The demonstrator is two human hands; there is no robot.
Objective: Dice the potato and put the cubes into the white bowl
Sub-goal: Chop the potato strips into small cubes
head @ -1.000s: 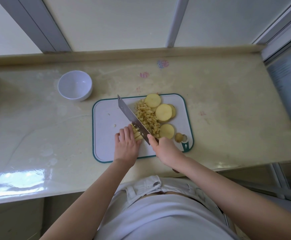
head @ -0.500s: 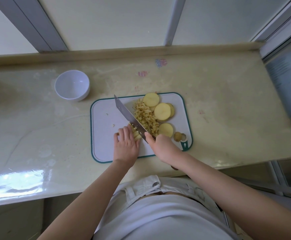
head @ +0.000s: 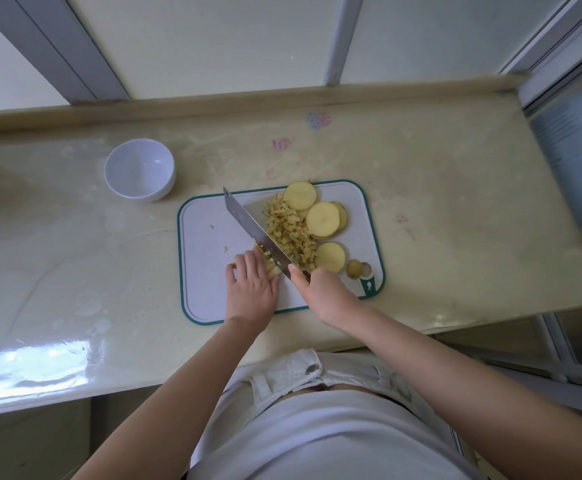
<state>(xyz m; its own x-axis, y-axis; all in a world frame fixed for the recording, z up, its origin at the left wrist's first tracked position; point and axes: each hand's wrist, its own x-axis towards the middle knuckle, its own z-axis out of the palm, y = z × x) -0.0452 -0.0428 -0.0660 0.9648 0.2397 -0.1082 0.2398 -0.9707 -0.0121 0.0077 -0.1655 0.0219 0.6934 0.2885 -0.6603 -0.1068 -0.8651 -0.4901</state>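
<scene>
A white cutting board (head: 206, 258) with a green rim lies on the counter. On it are a heap of small potato cubes (head: 289, 233), several round potato slices (head: 322, 218) and a potato end piece (head: 353, 268). My right hand (head: 320, 292) grips the handle of a cleaver (head: 251, 226) whose blade lies diagonally across the board. My left hand (head: 251, 289) presses with curled fingers on a bundle of potato strips (head: 269, 265) just left of the blade. The white bowl (head: 139, 169) stands empty at the far left of the board.
The glossy cream counter (head: 75, 258) runs left and right; its front edge is close to my body. A wall with window frames stands behind. A pale appliance (head: 573, 157) sits at the right end. Small potato scraps (head: 225, 249) lie on the board's left half.
The cleaver blade and both hands have kept almost the same place, shifting slightly along the potato strips. The view has drifted a little.
</scene>
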